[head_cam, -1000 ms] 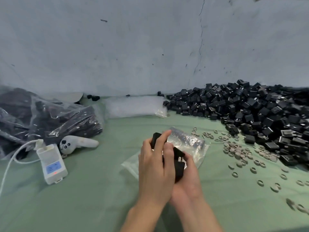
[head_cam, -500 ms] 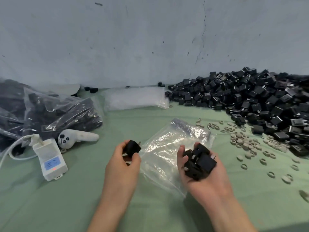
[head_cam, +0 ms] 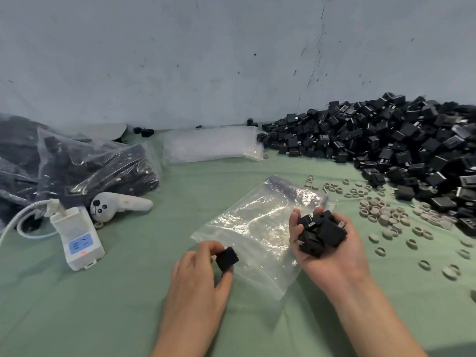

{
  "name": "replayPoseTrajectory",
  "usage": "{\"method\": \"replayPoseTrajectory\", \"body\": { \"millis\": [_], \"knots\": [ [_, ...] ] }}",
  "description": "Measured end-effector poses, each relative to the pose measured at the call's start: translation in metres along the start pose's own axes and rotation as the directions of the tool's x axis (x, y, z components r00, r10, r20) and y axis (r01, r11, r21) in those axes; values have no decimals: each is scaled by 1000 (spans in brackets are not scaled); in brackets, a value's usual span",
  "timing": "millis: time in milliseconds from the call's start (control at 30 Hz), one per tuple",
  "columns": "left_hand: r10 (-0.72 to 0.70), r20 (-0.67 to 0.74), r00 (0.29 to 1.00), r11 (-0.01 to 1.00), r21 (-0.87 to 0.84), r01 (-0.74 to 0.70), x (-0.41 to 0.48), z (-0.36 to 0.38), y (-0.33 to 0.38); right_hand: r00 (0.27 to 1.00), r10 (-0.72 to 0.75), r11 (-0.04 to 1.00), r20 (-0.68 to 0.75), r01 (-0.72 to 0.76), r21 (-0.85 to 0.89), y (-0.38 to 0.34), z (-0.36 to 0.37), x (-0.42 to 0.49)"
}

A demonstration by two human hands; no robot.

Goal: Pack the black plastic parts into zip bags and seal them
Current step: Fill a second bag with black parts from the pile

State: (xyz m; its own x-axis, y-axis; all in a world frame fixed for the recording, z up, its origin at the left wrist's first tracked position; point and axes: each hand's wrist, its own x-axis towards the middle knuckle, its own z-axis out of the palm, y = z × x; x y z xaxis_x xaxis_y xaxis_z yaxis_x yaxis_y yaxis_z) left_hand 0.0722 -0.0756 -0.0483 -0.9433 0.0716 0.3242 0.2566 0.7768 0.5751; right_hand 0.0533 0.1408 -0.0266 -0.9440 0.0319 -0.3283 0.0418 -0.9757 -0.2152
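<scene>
Right grip (head_cam: 334, 262) cups black parts (head_cam: 320, 231) — zip bag (head_cam: 257, 222) lies flat

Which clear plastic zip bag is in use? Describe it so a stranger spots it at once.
Start at the heap of black plastic parts on the right of the green cloth. Left of it, one clear zip bag lies flat between the left hand and right hand. Unlike the stack of empty bags by the wall and the stuffed bags far left, it lies single and empty.

Dim, even light, glare on the zip bag (head_cam: 260, 222), edges warped.
</scene>
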Motion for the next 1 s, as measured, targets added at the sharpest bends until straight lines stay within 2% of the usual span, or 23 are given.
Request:
{"method": "replayPoseTrajectory", "body": {
  "millis": [100, 233, 367, 600, 767, 1000],
  "knots": [
    [65, -70, 995, 994, 92, -58, 2, 8, 3, 1000, 10, 1000, 4, -10, -4, 1, 0, -2],
    [39, 40, 998, 985, 169, -45, 2, 9, -1, 1000, 13, 1000, 9, -13, -12, -1, 3, -4],
    [79, 167, 983, 983, 150, -104, -6, 3, -1, 1000, 6, 1000, 13, -6, -23, -4, 5, -4],
    [160, 92, 983, 987, 20, -162, -9, -8, -2, 1000, 8, 1000, 10, -8, -22, -4, 6, -2],
    [264, 197, 944, 939, 169, -298, -7, 1, -2, 1000, 5, 1000, 17, -4, -22, -5, 6, 1],
    [308, 299, 903, 891, 241, -384, 12, 13, 13, 999, -4, 1000, 33, 5, -31, -7, 8, 4]
  ]
}}
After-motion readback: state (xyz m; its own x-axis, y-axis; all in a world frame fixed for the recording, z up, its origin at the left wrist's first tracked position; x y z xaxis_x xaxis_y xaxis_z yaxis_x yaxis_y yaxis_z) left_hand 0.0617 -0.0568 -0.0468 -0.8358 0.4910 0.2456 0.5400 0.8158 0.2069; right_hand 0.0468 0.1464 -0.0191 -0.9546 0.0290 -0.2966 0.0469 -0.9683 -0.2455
